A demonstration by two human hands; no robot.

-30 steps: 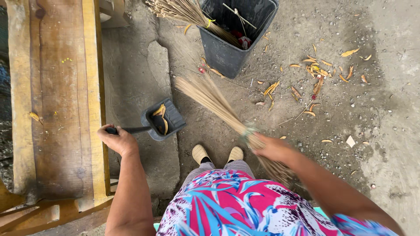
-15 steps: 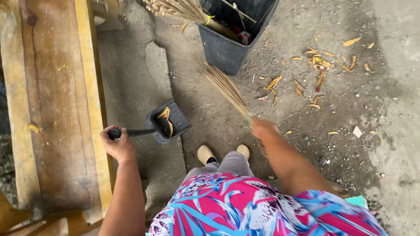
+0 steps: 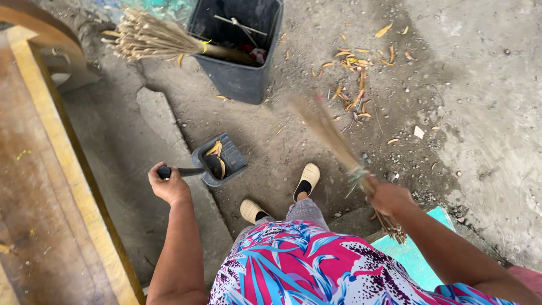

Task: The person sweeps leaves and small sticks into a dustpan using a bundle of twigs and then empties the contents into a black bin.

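2 brooms (image 3: 333, 141), 1 dustpan (image 3: 220, 161), 1 bin (image 3: 240, 76).

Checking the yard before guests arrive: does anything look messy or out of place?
Yes. Dry leaves lie scattered on the concrete floor right of the dark bin, and a spare stick broom lies tipped across the bin's rim.

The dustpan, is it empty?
No, the dark dustpan, held by its handle in the left hand, has a few yellow dry leaves lying inside it.
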